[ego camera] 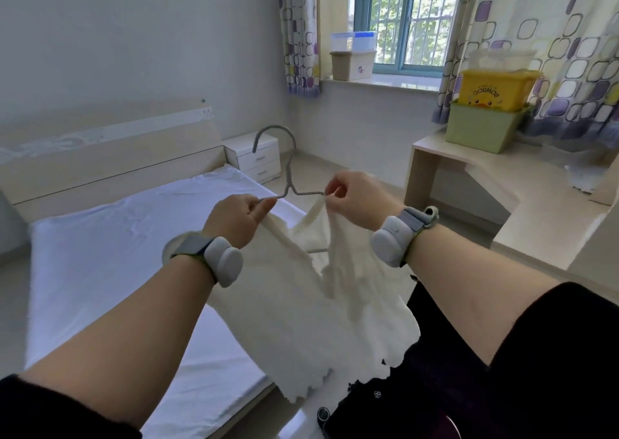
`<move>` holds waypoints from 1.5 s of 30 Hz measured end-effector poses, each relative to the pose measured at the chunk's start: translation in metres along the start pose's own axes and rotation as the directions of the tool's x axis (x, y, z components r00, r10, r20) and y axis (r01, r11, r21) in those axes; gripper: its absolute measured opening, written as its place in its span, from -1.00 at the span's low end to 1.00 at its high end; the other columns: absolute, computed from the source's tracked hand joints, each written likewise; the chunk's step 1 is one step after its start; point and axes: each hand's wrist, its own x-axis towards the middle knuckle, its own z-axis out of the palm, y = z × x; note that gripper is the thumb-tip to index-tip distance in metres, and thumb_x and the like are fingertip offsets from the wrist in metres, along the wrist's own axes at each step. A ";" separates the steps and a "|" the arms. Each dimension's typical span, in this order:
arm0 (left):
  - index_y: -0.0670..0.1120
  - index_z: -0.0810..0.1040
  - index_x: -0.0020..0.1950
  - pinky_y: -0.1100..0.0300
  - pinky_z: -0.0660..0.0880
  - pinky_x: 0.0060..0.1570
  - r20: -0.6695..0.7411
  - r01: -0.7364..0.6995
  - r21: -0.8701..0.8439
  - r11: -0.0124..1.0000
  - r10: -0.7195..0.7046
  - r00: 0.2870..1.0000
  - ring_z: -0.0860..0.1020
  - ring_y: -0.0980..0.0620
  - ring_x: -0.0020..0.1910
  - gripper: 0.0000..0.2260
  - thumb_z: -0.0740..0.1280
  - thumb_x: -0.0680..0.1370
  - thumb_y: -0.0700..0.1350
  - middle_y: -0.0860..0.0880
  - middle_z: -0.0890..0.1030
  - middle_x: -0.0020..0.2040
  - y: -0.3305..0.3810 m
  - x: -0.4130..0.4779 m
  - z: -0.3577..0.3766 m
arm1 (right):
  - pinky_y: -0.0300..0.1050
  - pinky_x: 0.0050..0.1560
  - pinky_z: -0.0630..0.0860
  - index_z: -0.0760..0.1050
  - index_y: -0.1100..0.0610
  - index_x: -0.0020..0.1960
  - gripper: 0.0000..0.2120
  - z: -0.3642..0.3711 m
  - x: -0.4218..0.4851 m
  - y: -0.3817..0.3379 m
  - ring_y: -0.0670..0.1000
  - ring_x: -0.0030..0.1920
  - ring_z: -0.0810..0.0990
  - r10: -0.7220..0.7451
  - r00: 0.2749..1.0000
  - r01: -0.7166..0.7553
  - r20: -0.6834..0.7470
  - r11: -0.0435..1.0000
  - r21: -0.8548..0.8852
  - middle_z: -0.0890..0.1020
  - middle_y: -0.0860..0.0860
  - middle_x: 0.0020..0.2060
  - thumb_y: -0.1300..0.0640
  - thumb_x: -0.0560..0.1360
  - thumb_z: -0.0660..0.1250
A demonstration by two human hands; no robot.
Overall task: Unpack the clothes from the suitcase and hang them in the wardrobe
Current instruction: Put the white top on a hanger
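Note:
A cream knitted garment (315, 308) hangs in front of me from a grey wire hanger (288, 167), whose hook points up and to the left. My left hand (239, 217) grips the hanger's left arm together with the garment's left shoulder. My right hand (355, 195) pinches the garment's right shoulder strap at the hanger's right arm. The garment's scalloped hem drops down to a dark suitcase (402, 401) at the bottom, mostly hidden behind the cloth and my right arm. The wardrobe is out of view.
A bed with a white sheet (110, 264) lies on the left, with a white nightstand (254, 157) behind it. A desk (432, 157) on the right carries green and yellow bins (485, 110). Storage boxes (351, 56) stand on the windowsill between patterned curtains.

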 end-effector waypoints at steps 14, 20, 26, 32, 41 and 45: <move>-0.13 0.66 -0.13 0.37 0.33 -0.32 -0.109 0.131 -0.246 0.960 -0.162 0.981 0.44 0.19 -0.37 -0.82 0.36 0.53 -0.03 0.11 0.54 -0.36 -0.098 -0.051 -0.136 | -0.13 -0.02 0.51 0.50 0.08 0.22 -0.71 0.091 0.023 -0.163 -0.03 -0.17 0.56 -0.309 0.925 0.314 0.220 0.949 0.013 0.59 -0.03 -0.16 0.00 0.56 0.25; 0.00 0.68 -0.09 0.32 0.47 -0.06 -0.053 0.210 -0.335 0.919 -0.241 0.969 0.57 0.16 -0.15 -0.95 0.43 0.48 -0.11 0.05 0.66 -0.16 -0.174 -0.103 -0.212 | -0.14 -0.18 0.49 0.61 0.05 0.07 -0.77 0.156 0.025 -0.263 -0.06 -0.34 0.45 -0.394 0.862 0.395 0.320 0.916 0.065 0.56 -0.02 -0.30 -0.03 0.52 0.29; 0.02 0.64 -0.22 0.40 0.47 -0.17 -0.341 0.167 -0.589 0.791 -0.431 0.836 0.57 0.16 -0.23 -0.85 0.42 0.48 -0.22 0.11 0.64 -0.29 -0.249 -0.164 -0.294 | -0.28 -0.30 0.38 0.61 0.13 0.03 -0.73 0.234 0.021 -0.361 -0.12 -0.34 0.44 -0.447 0.802 0.457 0.395 0.886 0.075 0.56 -0.07 -0.26 -0.03 0.54 0.26; -0.08 0.65 -0.03 0.38 0.42 -0.18 -0.335 0.302 -0.306 0.903 -0.399 0.854 0.53 0.20 -0.26 -0.86 0.29 0.57 -0.16 0.03 0.64 -0.22 -0.296 -0.216 -0.355 | -0.26 -0.30 0.34 0.62 0.17 0.01 -0.73 0.273 0.017 -0.427 -0.06 -0.30 0.45 -0.483 0.795 0.468 0.369 0.873 0.135 0.57 0.00 -0.25 -0.01 0.54 0.27; -0.03 0.54 -0.23 0.16 0.33 -0.16 -0.220 0.658 0.182 0.730 -0.622 0.751 0.49 -0.07 -0.12 -0.72 0.15 0.63 -0.08 -0.04 0.55 -0.19 -0.379 -0.293 -0.429 | -0.21 -0.40 0.27 0.60 0.26 -0.13 -0.73 0.335 0.020 -0.527 -0.04 -0.46 0.30 -0.613 0.701 0.516 0.364 0.789 0.334 0.40 -0.02 -0.49 0.05 0.50 0.31; -0.11 0.63 0.06 0.24 0.38 -0.04 -0.224 0.722 0.162 0.672 -0.688 0.690 0.52 0.05 -0.04 -0.80 0.24 0.59 -0.09 -0.01 0.60 -0.04 -0.408 -0.311 -0.451 | -0.13 -0.32 0.32 0.55 0.35 -0.10 -0.66 0.377 0.033 -0.558 0.02 -0.38 0.36 -0.681 0.639 0.592 0.358 0.733 0.336 0.47 0.11 -0.38 0.03 0.50 0.28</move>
